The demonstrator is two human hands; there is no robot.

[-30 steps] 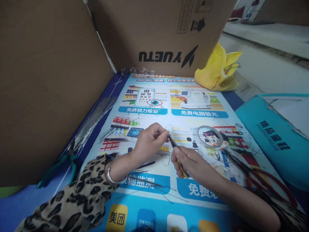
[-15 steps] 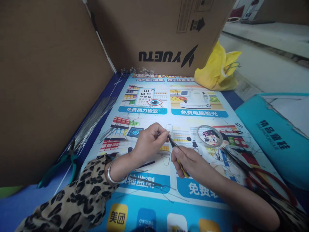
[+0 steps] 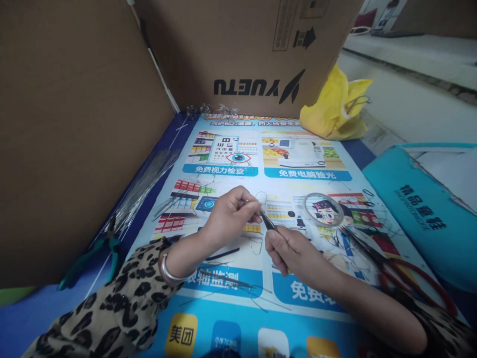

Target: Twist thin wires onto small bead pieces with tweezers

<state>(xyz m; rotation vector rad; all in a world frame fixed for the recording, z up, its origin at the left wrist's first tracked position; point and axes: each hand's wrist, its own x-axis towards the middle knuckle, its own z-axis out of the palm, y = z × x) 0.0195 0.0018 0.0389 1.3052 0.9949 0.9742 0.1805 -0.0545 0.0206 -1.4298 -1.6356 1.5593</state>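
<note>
My left hand [image 3: 233,214] is closed in a pinch above the middle of the printed poster [image 3: 238,185]. A thin wire [image 3: 246,201] shows at its fingertips; most of it is hidden. In my right hand [image 3: 292,248] is a pair of pliers [image 3: 269,222] with dark, slim jaws and yellow handles mostly covered by my fingers. The tips of the jaws meet the left fingertips; whether they grip the wire cannot be made out. A bent wire piece [image 3: 256,246] lies on the poster just below my hands.
Teal-handled pliers [image 3: 106,248] and a bundle of straight wires [image 3: 143,186] lie at left. Red-handled scissors [image 3: 406,278] and a tape roll [image 3: 323,210] lie at right. Cardboard walls [image 3: 246,49] stand behind and left. A yellow bag [image 3: 333,112] and blue box [image 3: 421,209] border the right.
My right hand has turned slightly around the pliers, so less of the yellow handle shows. My left fingers have shifted a little at the jaw tips.
</note>
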